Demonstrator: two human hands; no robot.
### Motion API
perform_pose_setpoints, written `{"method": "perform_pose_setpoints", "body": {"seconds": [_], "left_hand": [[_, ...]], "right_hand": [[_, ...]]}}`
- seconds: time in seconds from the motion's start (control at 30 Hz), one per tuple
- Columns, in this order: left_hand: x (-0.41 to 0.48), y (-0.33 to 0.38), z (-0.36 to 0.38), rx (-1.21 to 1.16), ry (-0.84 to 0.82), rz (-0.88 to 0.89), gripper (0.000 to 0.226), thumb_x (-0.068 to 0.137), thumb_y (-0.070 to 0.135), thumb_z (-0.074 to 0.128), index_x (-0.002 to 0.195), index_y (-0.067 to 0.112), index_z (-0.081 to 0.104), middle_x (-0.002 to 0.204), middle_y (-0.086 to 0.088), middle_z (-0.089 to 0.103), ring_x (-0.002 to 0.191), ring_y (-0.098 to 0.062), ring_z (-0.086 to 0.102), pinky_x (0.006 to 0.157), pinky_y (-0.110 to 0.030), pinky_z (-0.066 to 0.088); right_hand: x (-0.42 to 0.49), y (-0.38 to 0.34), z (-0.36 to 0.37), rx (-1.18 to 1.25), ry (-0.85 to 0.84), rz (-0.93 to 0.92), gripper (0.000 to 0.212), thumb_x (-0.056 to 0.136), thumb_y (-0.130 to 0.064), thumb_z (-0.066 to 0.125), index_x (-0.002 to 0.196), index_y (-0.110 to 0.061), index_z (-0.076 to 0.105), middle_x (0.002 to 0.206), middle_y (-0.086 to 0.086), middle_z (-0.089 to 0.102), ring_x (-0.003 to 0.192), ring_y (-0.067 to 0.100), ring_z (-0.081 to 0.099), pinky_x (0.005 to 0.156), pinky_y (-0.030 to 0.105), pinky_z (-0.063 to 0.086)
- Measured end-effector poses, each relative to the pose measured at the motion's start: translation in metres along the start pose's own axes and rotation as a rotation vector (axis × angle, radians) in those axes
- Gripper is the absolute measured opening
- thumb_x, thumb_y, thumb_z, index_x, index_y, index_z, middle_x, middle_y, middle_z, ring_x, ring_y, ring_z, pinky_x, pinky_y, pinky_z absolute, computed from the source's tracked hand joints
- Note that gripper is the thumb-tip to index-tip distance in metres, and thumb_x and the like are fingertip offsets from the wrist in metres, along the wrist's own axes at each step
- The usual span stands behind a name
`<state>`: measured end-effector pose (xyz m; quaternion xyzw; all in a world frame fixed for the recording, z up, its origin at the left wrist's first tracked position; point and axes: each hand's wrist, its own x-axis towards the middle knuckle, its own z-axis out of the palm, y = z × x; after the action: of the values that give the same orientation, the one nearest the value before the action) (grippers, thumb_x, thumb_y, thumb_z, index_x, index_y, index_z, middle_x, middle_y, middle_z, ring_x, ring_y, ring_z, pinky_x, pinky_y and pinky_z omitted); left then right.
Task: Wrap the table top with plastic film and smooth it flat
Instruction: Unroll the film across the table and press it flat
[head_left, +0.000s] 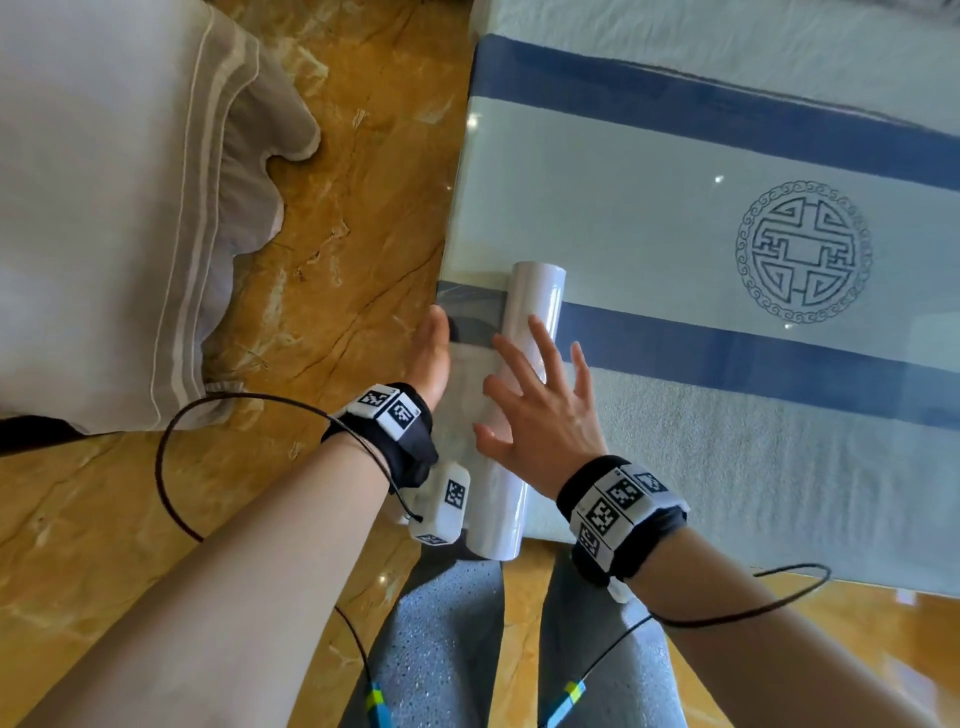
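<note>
Now the roll of plastic film (536, 292) lies on the table top (675, 234) close to its left edge, and its near end sticks out a little over the near edge. The right hand (540, 423) rests on the roll, fingers straight and spread apart. The left hand (428, 353), flat with fingers together, presses the pulled-out film (470, 371) at the left edge.

The glossy worktop (675, 218) shows a pale cloth (727, 415) with two blue stripes (727, 114) and a round emblem (803, 252). A roll of plastic film (537, 291) lies by its near left edge.
</note>
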<state>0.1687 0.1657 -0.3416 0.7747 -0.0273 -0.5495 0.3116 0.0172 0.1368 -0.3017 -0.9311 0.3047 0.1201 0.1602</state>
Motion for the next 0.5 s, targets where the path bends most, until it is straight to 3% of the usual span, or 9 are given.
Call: {"method": "perform_pose_setpoints", "body": {"seconds": [0.07, 0.17, 0.27, 0.37, 0.5], "left_hand": [[0.006, 0.0, -0.004, -0.013, 0.04, 0.025, 0.062, 0.102, 0.049, 0.013, 0.154, 0.015, 0.009, 0.162, -0.004, 0.006, 0.148, -0.017, 0.009, 0.118, -0.032, 0.005], [0.012, 0.005, -0.006, 0.063, 0.089, 0.068, 0.058, 0.104, 0.043, 0.017, 0.153, 0.013, 0.013, 0.161, -0.006, 0.011, 0.148, -0.019, 0.012, 0.118, -0.031, 0.007], [0.015, 0.005, -0.006, 0.107, 0.103, 0.078, 0.057, 0.104, 0.042, 0.018, 0.153, 0.013, 0.014, 0.161, -0.005, 0.012, 0.147, -0.02, 0.014, 0.115, -0.027, 0.009], [0.018, 0.003, -0.011, 0.146, 0.124, 0.08, 0.058, 0.104, 0.042, 0.018, 0.153, 0.013, 0.012, 0.162, -0.006, 0.01, 0.148, -0.019, 0.012, 0.116, -0.028, 0.006], [0.02, -0.001, -0.019, 0.142, 0.152, 0.055, 0.058, 0.104, 0.042, 0.019, 0.153, 0.012, 0.01, 0.162, -0.006, 0.008, 0.148, -0.019, 0.01, 0.117, -0.029, 0.005]], "right_hand": [[0.0, 0.003, 0.002, -0.079, 0.038, -0.046, 0.037, 0.081, -0.045, 0.065, 0.106, -0.018, 0.064, 0.147, 0.003, 0.05, 0.15, 0.03, 0.023, 0.116, 0.065, 0.018], [-0.002, 0.009, 0.003, -0.172, 0.136, -0.176, 0.025, 0.079, -0.03, 0.069, 0.102, -0.021, 0.066, 0.123, 0.001, 0.065, 0.139, 0.03, 0.043, 0.119, 0.06, 0.017], [-0.005, 0.017, 0.001, -0.251, 0.136, -0.237, 0.017, 0.081, -0.031, 0.065, 0.096, -0.029, 0.072, 0.116, -0.003, 0.065, 0.132, 0.03, 0.049, 0.118, 0.062, 0.018], [-0.005, 0.019, 0.0, -0.282, 0.138, -0.157, 0.018, 0.08, -0.037, 0.063, 0.086, -0.024, 0.073, 0.114, 0.0, 0.062, 0.125, 0.032, 0.053, 0.115, 0.064, 0.024], [-0.008, 0.014, 0.004, -0.265, 0.099, -0.019, 0.027, 0.074, -0.036, 0.072, 0.096, -0.02, 0.07, 0.121, 0.006, 0.059, 0.129, 0.035, 0.049, 0.115, 0.063, 0.023]]}}
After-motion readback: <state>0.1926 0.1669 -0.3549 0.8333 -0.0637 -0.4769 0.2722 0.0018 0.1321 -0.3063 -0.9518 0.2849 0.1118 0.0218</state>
